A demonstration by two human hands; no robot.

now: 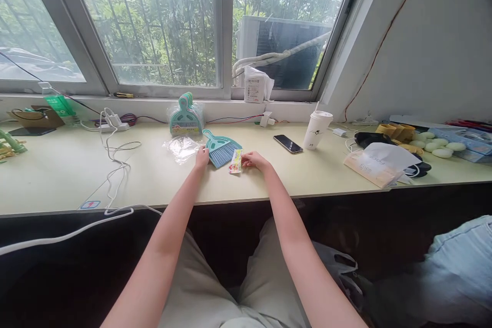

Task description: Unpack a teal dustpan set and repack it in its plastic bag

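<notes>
Holding the pan side steady looks like the left hand's [202, 158] job here: its fingers are closed in a narrow grip on the left edge of a teal plastic dustpan-and-brush set [220, 142] with blue-grey bristles. The set's on the pale yellow-green tabletop [146, 179], right in front of the person, handle pointing up and left toward the window. The right hand [254, 159] has its fingers pinched on the right edge of a small yellow, white and pink printed card [236, 162], near the bristle end. My guess is the edge grip keeps the print uncovered, and one hand per side stops the set sliding. Can't tell if the card's attached to it.

Container-wise, behind it there's an upright bunch of similar teal sets [187, 114] in clear plastic, probably bunched there to save room, plus a crumpled clear plastic wrapper [181, 148] lying just left of the set. Far left, an open brown cardboard box [36, 118] has small stuff in it, too tiny to make out, next to a tilted clear bottle with a green label [61, 105]. Over right, a white lidded cup with a straw [317, 130] stands beside a black phone [288, 143]; no clue what's in the cup.
</notes>
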